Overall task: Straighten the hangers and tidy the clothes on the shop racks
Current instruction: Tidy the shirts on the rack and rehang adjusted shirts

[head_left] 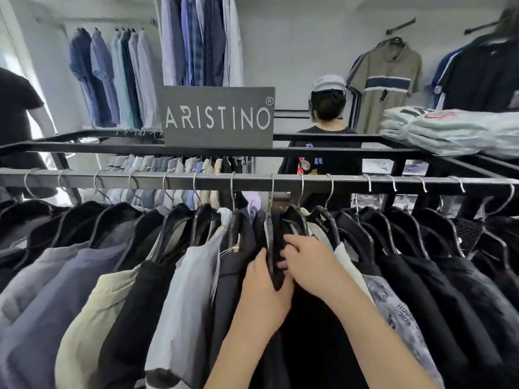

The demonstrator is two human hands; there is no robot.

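Observation:
A grey rail (pixel 252 182) runs across the view with several wire-hooked black hangers carrying dark, grey, cream and pale blue garments. In the middle hangs a black shirt (pixel 306 327) on a black hanger (pixel 295 220). My left hand (pixel 265 287) grips the shirt's left shoulder, thumb up along the fabric. My right hand (pixel 306 262) lies over the collar area with its fingers curled into the black cloth. To its right a cream garment hangs on a hanger marked ARISTINO (pixel 323 223).
A black shelf frame (pixel 112 147) above the rail carries an ARISTINO sign (pixel 217 116) and folded pale shirts (pixel 449 133) at the right. A person in a cap (pixel 327 130) stands behind the rack; another person (pixel 16 116) is at the far left. Shirts hang on the walls.

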